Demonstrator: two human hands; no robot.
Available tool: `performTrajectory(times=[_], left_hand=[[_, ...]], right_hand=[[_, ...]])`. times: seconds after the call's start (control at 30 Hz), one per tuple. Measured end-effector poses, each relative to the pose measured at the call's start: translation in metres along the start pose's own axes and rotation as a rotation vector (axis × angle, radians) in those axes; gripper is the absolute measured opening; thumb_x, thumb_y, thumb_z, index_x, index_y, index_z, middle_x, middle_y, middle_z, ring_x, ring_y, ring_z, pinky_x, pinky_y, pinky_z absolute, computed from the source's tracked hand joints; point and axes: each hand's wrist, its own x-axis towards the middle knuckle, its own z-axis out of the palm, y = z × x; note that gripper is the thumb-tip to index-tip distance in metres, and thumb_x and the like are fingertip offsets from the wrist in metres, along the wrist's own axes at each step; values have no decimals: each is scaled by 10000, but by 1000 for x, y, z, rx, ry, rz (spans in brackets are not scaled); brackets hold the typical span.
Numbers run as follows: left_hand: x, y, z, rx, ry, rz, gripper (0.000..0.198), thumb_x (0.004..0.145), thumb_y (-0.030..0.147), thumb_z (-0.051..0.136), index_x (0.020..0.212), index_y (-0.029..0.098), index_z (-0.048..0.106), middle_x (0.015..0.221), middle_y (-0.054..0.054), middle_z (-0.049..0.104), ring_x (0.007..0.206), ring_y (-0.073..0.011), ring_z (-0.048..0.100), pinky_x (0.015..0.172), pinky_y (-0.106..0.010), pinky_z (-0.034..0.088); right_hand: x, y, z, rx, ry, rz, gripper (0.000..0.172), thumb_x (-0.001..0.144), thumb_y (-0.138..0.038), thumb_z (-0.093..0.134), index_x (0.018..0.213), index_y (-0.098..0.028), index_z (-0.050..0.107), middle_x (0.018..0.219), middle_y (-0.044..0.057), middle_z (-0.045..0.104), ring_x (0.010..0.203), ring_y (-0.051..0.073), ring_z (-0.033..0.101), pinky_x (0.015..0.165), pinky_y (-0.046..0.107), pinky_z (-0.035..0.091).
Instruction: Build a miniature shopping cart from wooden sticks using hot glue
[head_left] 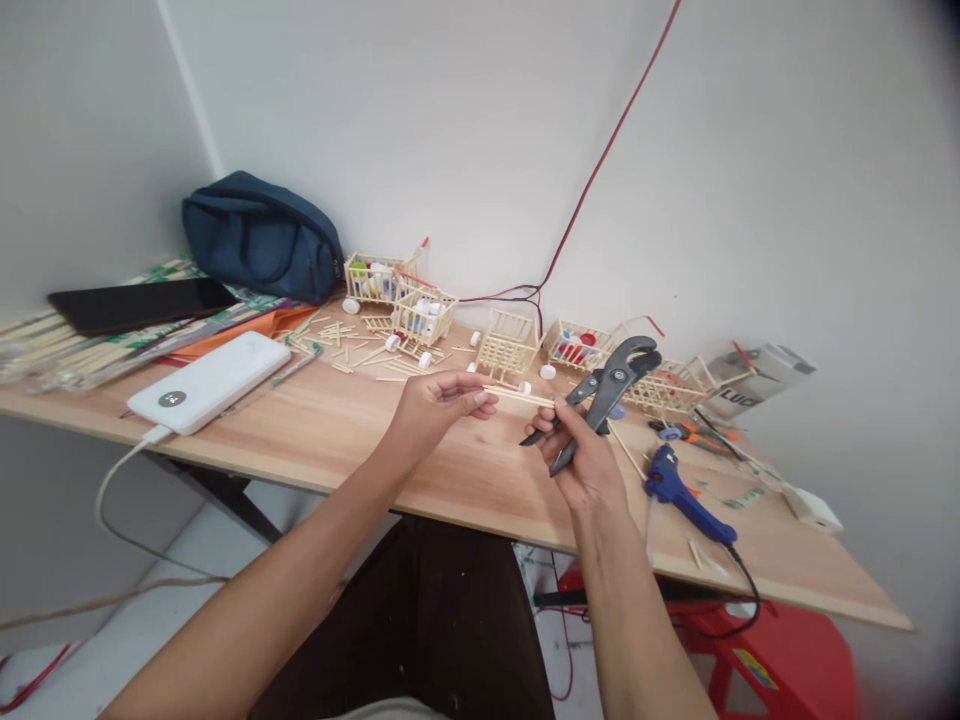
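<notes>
My left hand [441,408] pinches the left end of thin wooden sticks [521,396], held level above the table's front part. At their right end, the thumb and fingers of my right hand [579,445] grip the sticks too. That same hand also holds a dark grey cutter [609,395], its hooked jaw pointing up and to the right. Just behind the sticks stands a small stick-built cart [508,345] with white wheels. Loose cut stick pieces [345,335] lie scattered to the left of it.
More stick carts [422,312] line the wall, some filled with coloured bits. On the left are a white power bank [210,380], a black phone [142,303] and a blue bag [262,235]. A blue glue gun [686,495] and orange-handled pliers [705,437] lie right.
</notes>
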Motion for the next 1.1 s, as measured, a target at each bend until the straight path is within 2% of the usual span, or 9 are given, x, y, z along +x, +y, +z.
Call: performTrajectory(times=[0.27,0.47,0.57,0.83,1.1], left_hand=[[-5,0,7,-35,39,46,204,684,235,758,828,118,672,696,-8,671,625,-106,624,653,-237,510],[-5,-1,18,-367,19,-50,96,726,152,697,771,135,614,634,25,571,595,-68,534,576,-190,421],[-4,-1,21,-448,3,-68,90,740,134,674,735,133,584,610,31,530,575,-60,491,546,-184,381],[-9,2,36,-411,13,-108,114,752,179,690,768,97,612,627,15,537,587,-53,485,555,-177,373],[-11,4,40,-434,-30,-205,178,750,207,706,694,87,587,656,-5,580,584,-55,519,558,-176,402]], right_hand=[[-6,0,6,23,-24,-39,334,596,-215,838,659,-194,510,604,-55,524,570,74,499,589,223,482],[-11,2,9,106,-135,7,229,663,-235,804,749,-181,598,597,-63,509,560,59,469,628,230,476],[-14,2,8,130,-180,22,210,690,-249,787,786,-190,610,605,-67,513,564,58,473,643,237,474],[-19,8,12,89,-172,-54,156,732,-219,746,790,-194,603,603,-59,515,578,70,474,666,249,457],[-24,9,12,112,-173,-98,227,681,-268,776,833,-218,615,727,-43,501,690,90,491,727,256,459]])
